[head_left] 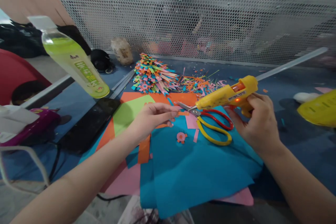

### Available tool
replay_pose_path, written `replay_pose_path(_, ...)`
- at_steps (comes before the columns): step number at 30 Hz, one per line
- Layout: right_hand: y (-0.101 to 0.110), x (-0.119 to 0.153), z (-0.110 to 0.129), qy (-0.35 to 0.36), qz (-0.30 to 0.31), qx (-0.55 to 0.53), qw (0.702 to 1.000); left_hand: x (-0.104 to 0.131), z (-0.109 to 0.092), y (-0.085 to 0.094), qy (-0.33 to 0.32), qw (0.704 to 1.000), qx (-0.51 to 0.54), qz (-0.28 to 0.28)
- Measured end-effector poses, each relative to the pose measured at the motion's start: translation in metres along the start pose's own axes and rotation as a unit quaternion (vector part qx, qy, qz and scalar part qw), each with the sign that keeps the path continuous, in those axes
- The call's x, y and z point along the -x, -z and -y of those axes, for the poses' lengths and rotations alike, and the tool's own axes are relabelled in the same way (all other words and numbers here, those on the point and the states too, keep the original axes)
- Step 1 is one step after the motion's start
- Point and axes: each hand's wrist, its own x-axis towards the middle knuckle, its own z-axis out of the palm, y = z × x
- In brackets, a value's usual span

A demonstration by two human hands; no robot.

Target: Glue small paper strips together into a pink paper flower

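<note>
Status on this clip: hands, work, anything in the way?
Left hand pinching orange strip. Right hand holding glue gun, pointed toward strip. Scissors close by on blue paper, possibly in the way.

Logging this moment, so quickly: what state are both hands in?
Left hand: closed, pinching a small orange paper strip.
Right hand: closed, holding the yellow glue gun by its handle.

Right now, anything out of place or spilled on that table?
Paper shreds lie scattered on the blue table beside the paper tree, untidy next to the overlapping colored sheets. The scissors also look awkwardly placed, lying under the nozzle of the hot-glue gun; contact is unclear. No liquid spill shows.
</note>
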Motion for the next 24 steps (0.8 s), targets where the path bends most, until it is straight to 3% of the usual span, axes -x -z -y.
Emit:
replay_pose_path(6,-0.007,0.003,-0.006,-0.003,-0.023,0.015,1.0,0.002,-0.002,0.0,-0.009,1.0,0.012,0.007)
replay_pose_path(10,-0.009,0.002,-0.013,-0.137,0.062,0.021,0.988,0.002,-0.001,0.0,-0.011,1.0,0.004,-0.004)
replay_pose_path(15,-0.022,0.0,-0.037,-0.33,0.205,0.08,0.918,-0.002,-0.001,0.001,-0.034,0.999,0.021,-0.024)
replay_pose_path(18,-0.031,0.006,-0.049,-0.376,0.279,0.136,0.873,-0.004,-0.001,0.003,-0.048,0.998,0.023,-0.035)
replay_pose_path(21,-0.033,0.011,-0.049,-0.388,0.268,0.171,0.865,-0.004,-0.001,0.004,-0.063,0.997,0.015,-0.046)
replay_pose_path(24,-0.026,0.007,-0.032,-0.314,0.197,0.2,0.907,-0.005,-0.001,0.004,-0.073,0.996,-0.002,-0.058)
